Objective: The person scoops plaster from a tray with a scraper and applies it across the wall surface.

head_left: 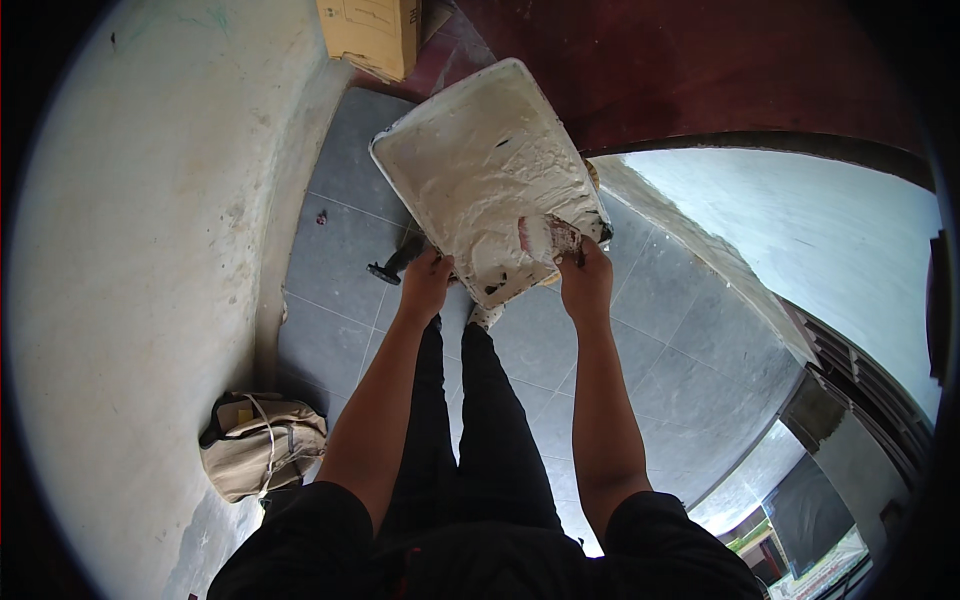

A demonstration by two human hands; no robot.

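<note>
Tray [447,106], rectangular and white, located at 12 o'clock above grey floor tiles [335,248]; it contains thick whitish paste [490,185], ridged and uneven. Right hand [587,278]: grip pinching a flat wide-headed tool [550,240], brush or scraper undetermined, coated with paste, at the tray's 4 o'clock. Left hand [428,286]: fingers curled at the tray's 7 o'clock rim; whether they pinch it, I cannot tell. Dark flecks [503,142] noted in the paste toward 12 o'clock. Assessment: the tool should work best drawn flat with light, even pressure, avoiding the flecks; the left hand should brace the rim against tipping, and excess is best scraped off inside the tray.
</note>
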